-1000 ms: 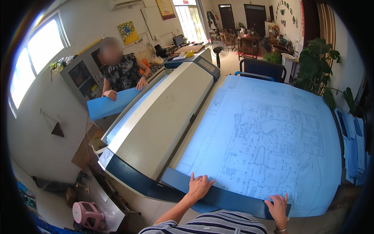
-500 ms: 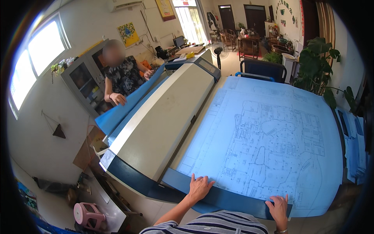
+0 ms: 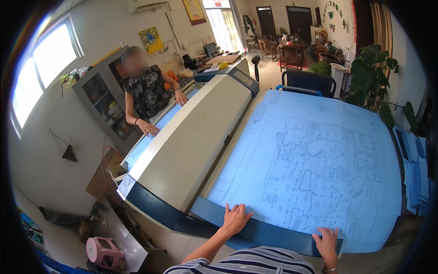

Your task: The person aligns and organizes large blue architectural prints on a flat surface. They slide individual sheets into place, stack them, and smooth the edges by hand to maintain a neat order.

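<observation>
A large blue sheet with a printed line plan (image 3: 315, 164) lies spread over the feed table of a wide cream machine (image 3: 187, 137). At its near edge my left hand (image 3: 236, 219) rests with fingers stretched over the dark blue table edge (image 3: 273, 234) and onto the sheet. Farther right along that same edge is my right hand (image 3: 326, 242), fingers apart, touching near the sheet's corner. Neither hand grips anything that I can see.
Behind the machine a co-worker (image 3: 150, 89) has both hands on light blue sheets (image 3: 148, 145). Folded blue prints (image 3: 413, 169) stand at the right, below a leafy plant (image 3: 372, 75). A dark chair (image 3: 308, 83) stands beyond the table; a pink stool (image 3: 105, 251) is at lower left.
The co-worker's raised dark blue sheet is down at the back of the machine, and their hands have moved lower and to the right. My hands stay almost in place.
</observation>
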The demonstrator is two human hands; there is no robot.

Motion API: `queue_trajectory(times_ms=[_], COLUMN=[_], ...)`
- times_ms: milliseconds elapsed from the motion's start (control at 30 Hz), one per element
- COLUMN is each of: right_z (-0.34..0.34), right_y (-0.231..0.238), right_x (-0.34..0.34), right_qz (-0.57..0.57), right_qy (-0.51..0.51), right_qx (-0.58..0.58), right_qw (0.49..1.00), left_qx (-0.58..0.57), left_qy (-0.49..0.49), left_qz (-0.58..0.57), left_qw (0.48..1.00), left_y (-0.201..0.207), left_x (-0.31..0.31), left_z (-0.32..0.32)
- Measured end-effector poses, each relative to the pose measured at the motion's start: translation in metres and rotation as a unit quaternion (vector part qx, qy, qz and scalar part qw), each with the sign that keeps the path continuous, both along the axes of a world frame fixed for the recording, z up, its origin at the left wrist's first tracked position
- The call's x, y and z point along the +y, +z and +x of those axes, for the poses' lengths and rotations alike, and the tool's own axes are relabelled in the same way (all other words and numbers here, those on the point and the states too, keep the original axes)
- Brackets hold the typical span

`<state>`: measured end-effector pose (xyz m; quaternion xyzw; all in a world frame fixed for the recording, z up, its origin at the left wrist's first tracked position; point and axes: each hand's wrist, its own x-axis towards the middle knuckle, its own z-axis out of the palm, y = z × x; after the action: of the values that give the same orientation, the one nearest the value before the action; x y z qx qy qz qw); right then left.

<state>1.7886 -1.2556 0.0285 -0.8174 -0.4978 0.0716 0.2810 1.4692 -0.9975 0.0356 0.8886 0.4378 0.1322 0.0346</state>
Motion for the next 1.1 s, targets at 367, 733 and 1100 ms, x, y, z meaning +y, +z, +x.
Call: queue_trajectory(times_ms=[367,733,1100], right_z=[0.003,-0.002,-0.010], right_y=[0.003,0.015,0.025], right_x=[-0.011,-0.001,0.018], right_qz=[-0.005,-0.007,-0.025], right_qy=[-0.018,0.017,0.065], right_qx=[0.004,-0.007,0.005], right_qw=[1.000,1.000,0.998], left_qx=[-0.002,-0.009,0.018], left_qy=[0.002,0.026,0.084], left_qz=[-0.033,0.014,0.014], left_qw=[0.999,1.000,0.996], left_y=[0.001,0.005,0.006], left_x=[-0.006,-0.003,0.012], left_z=[-0.005,-0.006,-0.018])
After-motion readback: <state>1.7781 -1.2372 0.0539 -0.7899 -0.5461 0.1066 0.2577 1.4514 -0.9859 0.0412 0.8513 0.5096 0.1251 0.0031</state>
